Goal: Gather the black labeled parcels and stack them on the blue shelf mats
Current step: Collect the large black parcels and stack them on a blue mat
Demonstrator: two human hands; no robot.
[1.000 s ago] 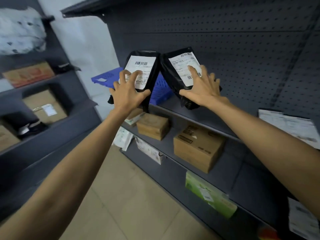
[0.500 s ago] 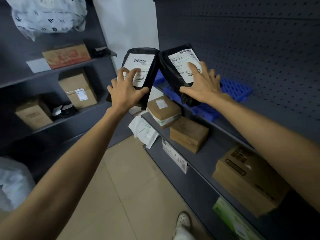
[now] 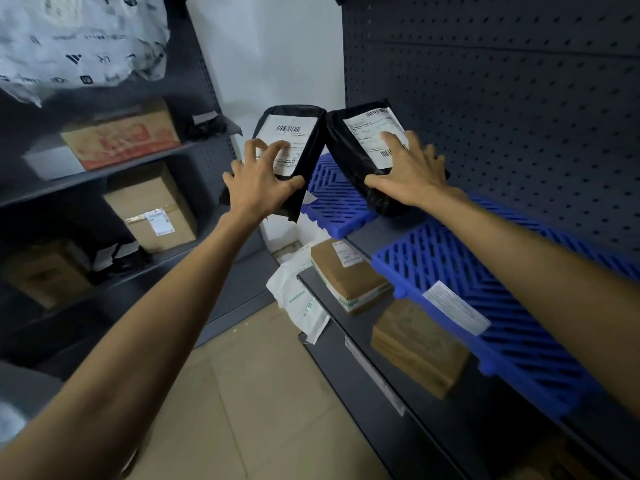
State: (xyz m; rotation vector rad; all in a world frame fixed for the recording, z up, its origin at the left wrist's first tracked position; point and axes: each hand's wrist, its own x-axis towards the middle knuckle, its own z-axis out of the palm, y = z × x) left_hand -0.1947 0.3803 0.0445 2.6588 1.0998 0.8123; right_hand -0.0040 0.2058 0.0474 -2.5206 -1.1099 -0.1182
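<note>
Two black parcels with white barcode labels are held up side by side, touching along one edge. My left hand (image 3: 260, 181) grips the left parcel (image 3: 304, 140) from its lower end, thumb on its right edge. My right hand (image 3: 410, 171) grips the right parcel (image 3: 349, 154), fingers spread over its label. Both parcels hover above the far blue mat (image 3: 337, 199) on the right-hand shelf. A second, larger blue mat (image 3: 502, 317) with a white sticker lies nearer on the same shelf.
The dark pegboard wall (image 3: 502, 98) backs the right shelf. Below the mats sit brown boxes (image 3: 349, 275) and a white mailer (image 3: 301, 303). Across the aisle, the left shelving (image 3: 121, 168) holds cardboard boxes and a white printed bag (image 3: 76, 39). Beige tiled floor (image 3: 249, 393) lies between.
The view has swung left along the shelf; the blue mats now lie right under the parcels. Both hands keep holding their parcels in the same way.
</note>
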